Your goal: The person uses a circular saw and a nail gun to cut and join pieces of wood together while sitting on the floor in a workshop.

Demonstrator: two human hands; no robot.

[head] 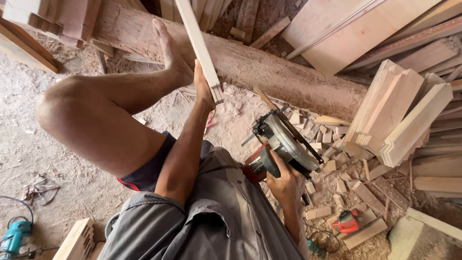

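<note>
The left hand (203,86) is wrapped around a pale wooden strip (198,45) near its lower end, holding it up at a slant so it runs away toward the top of the view, right beside the bare foot (171,53) propped on the big rough log (250,67). That strip looks light and stiff, smooth-planed with square edges and a notch cut at its near end (a thin piece like this could flex or split if gripped far from where the work happens, so a hold close to the end seems sound).

The right hand (284,180) is closed on the handle of a circular saw (279,144), red body and grey metal blade guard, held low by the lap over the sawdust. That tool reads as heavy and hard, best taken by the handle alone, well clear of the blade.

Around them: sandy ground (72,192) thick with sawdust, small offcut blocks (332,166) scattered about, a stack of cut boards (394,115) leaning at right with stepped, pale ends. A small red tool (346,221) lies on a plank, and a teal power tool (14,236) sits at lower left with its cord.
</note>
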